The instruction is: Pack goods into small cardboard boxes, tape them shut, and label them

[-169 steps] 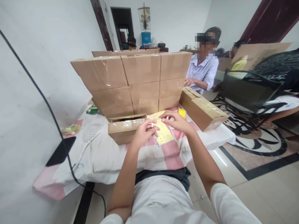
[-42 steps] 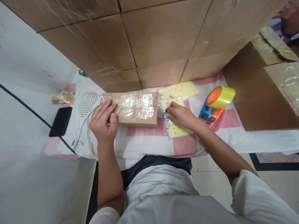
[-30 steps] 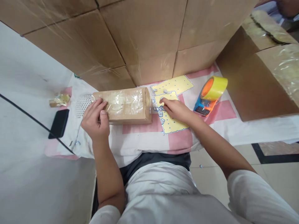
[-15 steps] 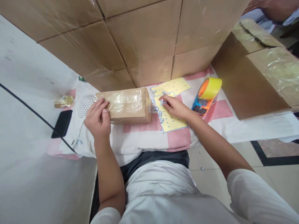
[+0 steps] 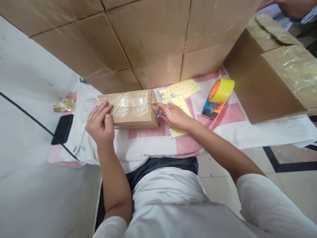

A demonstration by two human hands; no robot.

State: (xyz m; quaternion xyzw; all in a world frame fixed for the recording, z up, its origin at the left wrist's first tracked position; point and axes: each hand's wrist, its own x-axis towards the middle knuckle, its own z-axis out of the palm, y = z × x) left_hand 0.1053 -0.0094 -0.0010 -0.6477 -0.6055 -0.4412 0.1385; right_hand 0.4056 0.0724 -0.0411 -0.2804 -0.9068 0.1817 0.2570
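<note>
Two hands are on one small cardboard box [image 5: 130, 109], and I'll start from them. My left hand [image 5: 100, 124] sits at the box's left end, fingers curled over the top edge and thumb pressed on the taped top face, so it is closed on the box. My right hand [image 5: 173, 115] is at the opposite end, fingertips [image 5: 158, 107] pinched together against the right end face near its upper corner; something small and pale sits at the fingertips, too small for me to tell what it is. The box lies lengthwise between the two hands, flat on the pink and white cloth [image 5: 218, 120] that covers the counter, its top glossy with clear tape.

Just beside the right hand, partly under the wrist, lies a yellow sheet [image 5: 182, 102] dotted with small marks; a second yellow sheet [image 5: 182, 89] lies behind it, touching or overlapping, I cannot tell which. Further right, apart from the hand, a tape dispenser [image 5: 218, 99] with a yellow roll rests on the cloth. Behind the box rises a wall of stacked cartons [image 5: 148, 39], and a large carton [image 5: 269, 72] stands at the right. Left of the left hand I see a white perforated object [image 5: 88, 107], a black phone [image 5: 61, 129], a black cable [image 5: 29, 119] and a crumpled wrapper [image 5: 63, 105].
</note>
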